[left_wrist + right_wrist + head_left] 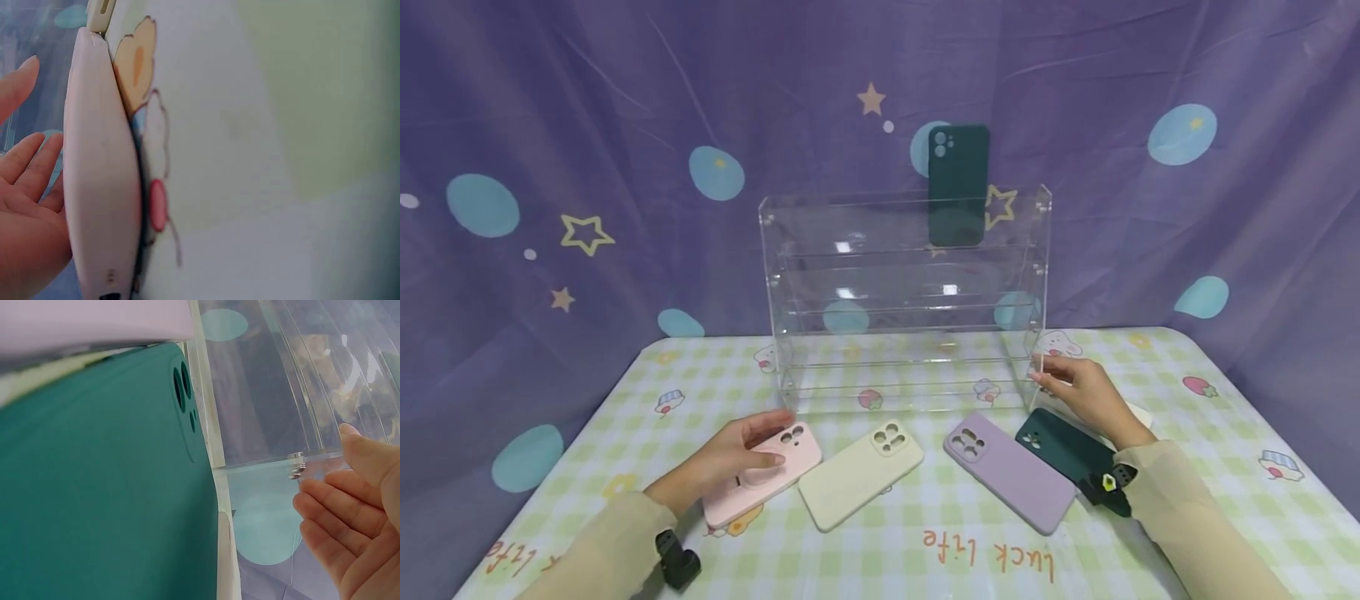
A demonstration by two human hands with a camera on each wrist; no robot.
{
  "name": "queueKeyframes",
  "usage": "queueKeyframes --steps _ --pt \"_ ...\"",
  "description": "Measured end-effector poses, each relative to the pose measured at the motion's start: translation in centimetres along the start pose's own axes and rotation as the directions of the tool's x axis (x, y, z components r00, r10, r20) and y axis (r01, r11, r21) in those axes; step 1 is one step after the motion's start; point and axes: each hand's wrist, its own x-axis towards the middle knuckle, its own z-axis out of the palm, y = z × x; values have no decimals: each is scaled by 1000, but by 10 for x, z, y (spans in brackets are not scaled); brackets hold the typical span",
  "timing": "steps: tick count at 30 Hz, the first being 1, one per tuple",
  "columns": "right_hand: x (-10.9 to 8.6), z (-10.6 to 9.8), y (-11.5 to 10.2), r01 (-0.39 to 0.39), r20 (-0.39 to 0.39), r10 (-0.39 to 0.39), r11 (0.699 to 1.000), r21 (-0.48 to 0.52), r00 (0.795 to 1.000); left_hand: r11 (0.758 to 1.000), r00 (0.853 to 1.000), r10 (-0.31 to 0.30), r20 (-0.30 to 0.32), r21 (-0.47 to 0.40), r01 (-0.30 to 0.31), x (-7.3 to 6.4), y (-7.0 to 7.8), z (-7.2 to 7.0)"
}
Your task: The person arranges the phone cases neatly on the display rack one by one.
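My left hand [737, 454] hangs over a pink phone case [801, 450], thumb and fingers spread; in the left wrist view the case [100, 169] shows edge-on beside the hand [31, 194]. At the front right corner of a clear acrylic tiered rack [902, 387] is my right hand [1086, 392], its fingertips by the side panel. The right wrist view shows loosely extended fingers [344, 512] by that panel; contact is hard to tell. Standing upright on the rack's top tier is a dark green phone case [958, 183].
In front of the rack lie a cream phone case [857, 483], a lilac one [1011, 475] and another dark green one [1060, 446]. A whitish item [1141, 414] is partly hidden under my right wrist. A purple patterned curtain [625, 125] hangs behind the checked tablecloth [925, 575].
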Motion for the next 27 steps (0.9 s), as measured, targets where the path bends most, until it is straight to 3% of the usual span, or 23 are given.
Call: queueKeyframes --steps 8,16,27 --pt "0 0 -1 -10 2 10 1000 -3 1000 998 996 49 69 24 -51 -2 -5 0" --pt "-1 -2 0 -7 -3 7 1000 -4 1000 972 974 125 186 175 -158 -2 -8 -1" --pt "-1 0 1 -6 -5 6 1000 -3 1000 967 976 85 201 221 -130 -2 -2 -1"
